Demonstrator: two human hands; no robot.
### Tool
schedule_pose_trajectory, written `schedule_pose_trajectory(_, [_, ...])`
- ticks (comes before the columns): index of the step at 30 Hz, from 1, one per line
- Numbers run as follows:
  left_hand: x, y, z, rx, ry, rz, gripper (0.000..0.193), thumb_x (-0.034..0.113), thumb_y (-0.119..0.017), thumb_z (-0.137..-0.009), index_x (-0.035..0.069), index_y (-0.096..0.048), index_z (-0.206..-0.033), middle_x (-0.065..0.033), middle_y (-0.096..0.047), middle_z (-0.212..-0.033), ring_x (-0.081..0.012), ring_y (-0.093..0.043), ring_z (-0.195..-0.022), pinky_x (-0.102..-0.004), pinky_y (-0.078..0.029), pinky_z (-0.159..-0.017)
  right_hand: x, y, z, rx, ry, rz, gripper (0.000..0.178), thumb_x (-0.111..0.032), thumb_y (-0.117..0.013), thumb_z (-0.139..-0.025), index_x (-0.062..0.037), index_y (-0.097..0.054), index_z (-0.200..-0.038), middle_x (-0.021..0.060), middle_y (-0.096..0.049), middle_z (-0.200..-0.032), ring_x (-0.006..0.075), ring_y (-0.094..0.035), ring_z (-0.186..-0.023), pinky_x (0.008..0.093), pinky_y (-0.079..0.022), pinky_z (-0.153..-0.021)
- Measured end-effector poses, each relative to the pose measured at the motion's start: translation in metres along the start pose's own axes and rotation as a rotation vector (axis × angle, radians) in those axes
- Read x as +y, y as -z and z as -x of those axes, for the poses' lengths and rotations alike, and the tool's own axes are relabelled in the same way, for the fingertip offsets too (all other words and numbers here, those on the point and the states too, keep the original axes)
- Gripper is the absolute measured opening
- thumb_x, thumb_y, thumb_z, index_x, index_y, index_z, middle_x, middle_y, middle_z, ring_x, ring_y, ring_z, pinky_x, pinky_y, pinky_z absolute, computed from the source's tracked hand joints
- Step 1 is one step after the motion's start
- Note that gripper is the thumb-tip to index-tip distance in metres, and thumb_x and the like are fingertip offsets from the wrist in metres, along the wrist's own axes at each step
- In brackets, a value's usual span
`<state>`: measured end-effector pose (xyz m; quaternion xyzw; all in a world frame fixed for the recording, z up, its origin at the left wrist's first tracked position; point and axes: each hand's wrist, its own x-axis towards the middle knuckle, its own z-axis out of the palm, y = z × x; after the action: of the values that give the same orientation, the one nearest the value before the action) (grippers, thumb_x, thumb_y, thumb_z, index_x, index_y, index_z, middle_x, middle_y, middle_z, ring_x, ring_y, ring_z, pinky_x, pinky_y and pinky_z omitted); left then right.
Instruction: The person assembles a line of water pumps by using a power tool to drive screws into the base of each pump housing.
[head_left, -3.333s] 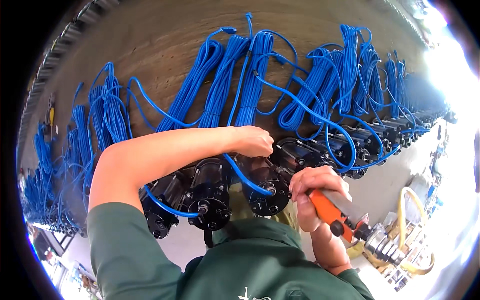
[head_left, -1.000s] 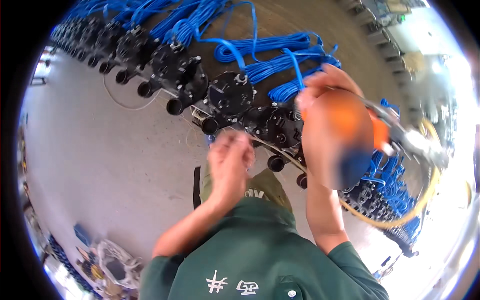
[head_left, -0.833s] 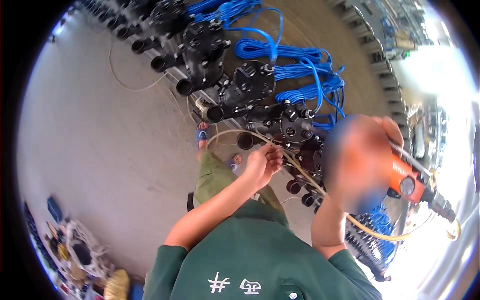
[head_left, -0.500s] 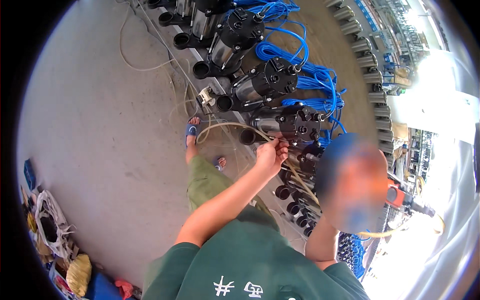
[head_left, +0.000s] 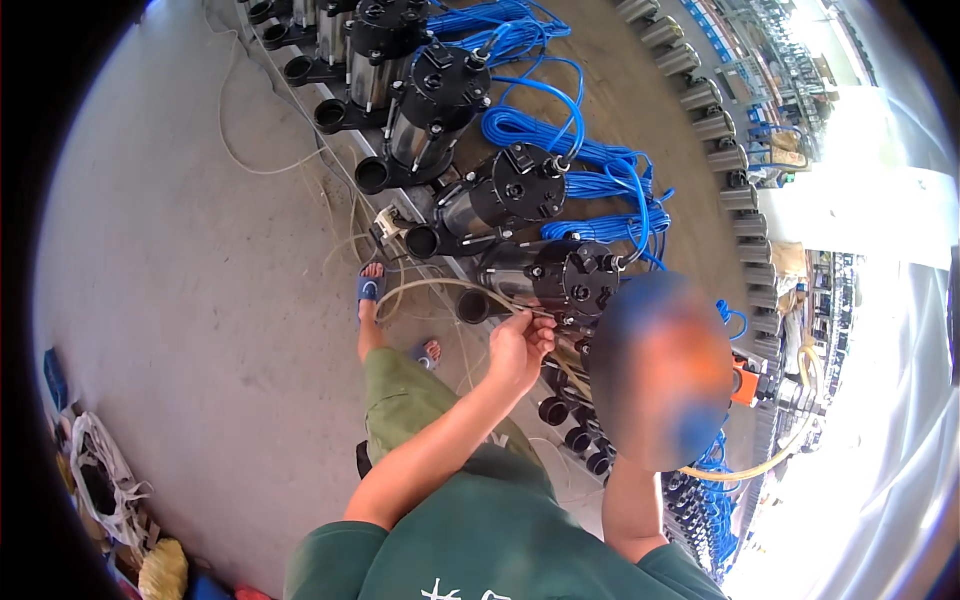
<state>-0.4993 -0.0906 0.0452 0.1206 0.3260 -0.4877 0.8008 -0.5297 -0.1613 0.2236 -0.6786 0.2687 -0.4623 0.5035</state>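
Along the edge of a brown tabletop (head_left: 610,100), black-and-steel pumps stand in a row; three show clearly nearest the left hand (head_left: 518,352), and those farther along are too crowded to count. The closest pump (head_left: 550,278) has a shiny metal body, a round black lid with bolts, one black spout and one blue cable (head_left: 640,215) rising from the lid. The left hand is just beside its lower side, fingers curled; whether they grip anything, I cannot tell. One right hand (head_left: 655,385) is lost in blur, its grip unreadable. One orange tool (head_left: 745,384) with a metal end shows at the blur's right edge. Two blue sandals (head_left: 370,288) are on the grey floor (head_left: 220,250).
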Motion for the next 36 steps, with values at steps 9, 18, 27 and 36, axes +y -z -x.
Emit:
schedule_pose_trajectory(9, [0.007,-0.004,-0.003,0.033,0.025,-0.031,0.019,0.012,-0.045,-0.103,-0.003,-0.056,-0.101,-0.0163,-0.067,-0.087,-0.0212,-0.062,-0.069,-0.0324,-0.052,-0.060,0.002,-0.015,-0.012,-0.057,-0.010,-0.220,0.040,0.003,-0.055,-0.075,0.0033,-0.055,-0.115,0.0140,-0.061,-0.088,0.0154,-0.057,-0.061,0.0307,-0.052,-0.059])
schedule_pose_trajectory(18, [0.007,-0.017,0.007,0.046,0.041,-0.031,0.020,0.014,-0.047,-0.104,-0.001,-0.058,-0.096,-0.0105,-0.063,-0.086,-0.0195,-0.062,-0.070,-0.0301,-0.051,-0.059,0.012,-0.014,-0.004,-0.117,0.055,-0.162,0.041,-0.001,-0.054,-0.073,0.0037,-0.055,-0.113,0.0140,-0.058,-0.089,0.0155,-0.054,-0.058,0.0316,-0.051,-0.057])
schedule_pose_trajectory(27, [0.006,-0.007,0.002,0.049,-0.006,-0.037,0.019,0.012,-0.044,-0.103,-0.003,-0.055,-0.099,-0.0172,-0.066,-0.087,-0.0223,-0.063,-0.068,-0.0330,-0.054,-0.060,0.009,-0.014,-0.006,-0.129,0.085,-0.176,0.038,-0.002,-0.053,-0.073,0.0014,-0.054,-0.111,0.0139,-0.056,-0.091,0.0148,-0.053,-0.058,0.0308,-0.050,-0.057])
schedule_pose_trajectory(36, [0.002,-0.009,0.000,0.090,-0.030,-0.016,0.018,0.011,-0.045,-0.102,-0.004,-0.055,-0.100,-0.0179,-0.066,-0.086,-0.0233,-0.064,-0.069,-0.0325,-0.054,-0.058,0.012,-0.014,-0.013,-0.226,0.072,-0.205,0.032,-0.002,-0.054,-0.075,0.0000,-0.052,-0.107,0.0123,-0.055,-0.089,0.0152,-0.053,-0.059,0.0325,-0.051,-0.059])
